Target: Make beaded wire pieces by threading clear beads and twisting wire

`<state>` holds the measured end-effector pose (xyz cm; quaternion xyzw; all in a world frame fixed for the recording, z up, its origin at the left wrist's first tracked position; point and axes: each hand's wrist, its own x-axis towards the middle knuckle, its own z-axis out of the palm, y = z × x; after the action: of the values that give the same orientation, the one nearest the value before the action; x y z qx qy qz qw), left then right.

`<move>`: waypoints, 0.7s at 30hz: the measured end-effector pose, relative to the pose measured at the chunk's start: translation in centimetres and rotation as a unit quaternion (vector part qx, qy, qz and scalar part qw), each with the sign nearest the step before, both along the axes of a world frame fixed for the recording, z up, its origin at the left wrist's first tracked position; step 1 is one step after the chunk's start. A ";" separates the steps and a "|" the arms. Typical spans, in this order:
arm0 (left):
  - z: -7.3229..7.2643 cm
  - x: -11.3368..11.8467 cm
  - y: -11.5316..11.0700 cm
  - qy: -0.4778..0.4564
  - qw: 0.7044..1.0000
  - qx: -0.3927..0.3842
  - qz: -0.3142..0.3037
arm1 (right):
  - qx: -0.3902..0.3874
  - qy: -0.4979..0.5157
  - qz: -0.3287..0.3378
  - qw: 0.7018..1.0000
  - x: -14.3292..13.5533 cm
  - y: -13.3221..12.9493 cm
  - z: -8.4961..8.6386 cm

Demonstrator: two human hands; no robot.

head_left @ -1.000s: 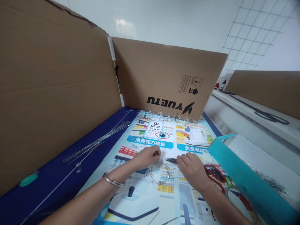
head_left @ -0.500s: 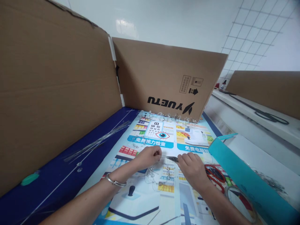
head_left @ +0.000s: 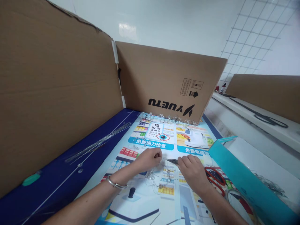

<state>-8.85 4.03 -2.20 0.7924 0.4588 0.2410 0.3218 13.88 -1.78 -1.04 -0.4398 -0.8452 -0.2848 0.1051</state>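
Note:
My left hand point(head_left: 152, 157) is closed with its fingertips pinched together. What it pinches is too small to make out. My right hand point(head_left: 192, 170) is wrapped around a pair of pliers point(head_left: 172, 161), whose dark tip points left toward my left hand, with a short gap between them. Below and between the hands lies a loose cluster of thin wire pieces with clear beads point(head_left: 152, 177). A second small group of wire bits point(head_left: 167, 175) rests just to its right on the printed sheet point(head_left: 138, 200).
Cardboard panels point(head_left: 168, 81) stand at the back and left. Long thin wires point(head_left: 100, 140) lie on the blue surface at left. Red-handled scissors point(head_left: 214, 175), a tape roll point(head_left: 241, 203) and a turquoise box point(head_left: 248, 184) holding metal bits sit at right. More wire pieces point(head_left: 173, 118) line the back.
The pliers' tip has drawn slightly away from my left hand. A thin shiny strand seen between them earlier no longer shows. My left hand has hardly moved.

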 end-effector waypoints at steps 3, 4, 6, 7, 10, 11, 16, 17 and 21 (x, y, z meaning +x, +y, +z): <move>0.0 -0.1 0.1 0.004 1.000 -0.002 0.007 | 0.011 0.017 0.005 1.000 0.2 0.0 -0.1; 0.0 -0.1 0.2 0.006 1.000 -0.002 0.011 | 0.009 0.019 0.013 1.000 0.2 0.0 -0.1; 0.1 -0.2 0.2 0.009 1.000 -0.003 0.018 | -0.004 0.015 0.030 0.999 0.1 -0.1 -0.2; 0.2 -0.2 0.2 0.009 1.000 -0.003 0.020 | -0.014 0.009 0.036 0.999 0.0 -0.1 -0.3; 0.3 -0.3 0.3 0.008 1.000 -0.004 0.022 | -0.031 -0.003 0.038 0.999 -0.2 -0.1 -0.4; 0.3 -0.4 0.3 0.007 1.000 -0.006 0.021 | -0.031 -0.005 0.035 0.999 -0.3 0.0 -0.4; 0.1 -0.5 0.5 0.000 1.000 0.005 0.003 | -0.046 -0.023 0.022 0.998 -0.4 0.1 -0.1; 0.0 -0.6 0.6 -0.002 1.000 0.010 0.001 | -0.052 -0.029 0.023 0.998 -0.4 0.1 -0.1; -0.1 -0.7 0.7 -0.005 1.000 0.016 -0.004 | -0.067 -0.038 0.031 0.997 -0.4 0.0 -0.1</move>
<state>-9.52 4.73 -2.25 0.7981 0.4503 0.2507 0.3121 13.46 -1.77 -1.09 -0.4081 -0.8791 -0.2407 0.0521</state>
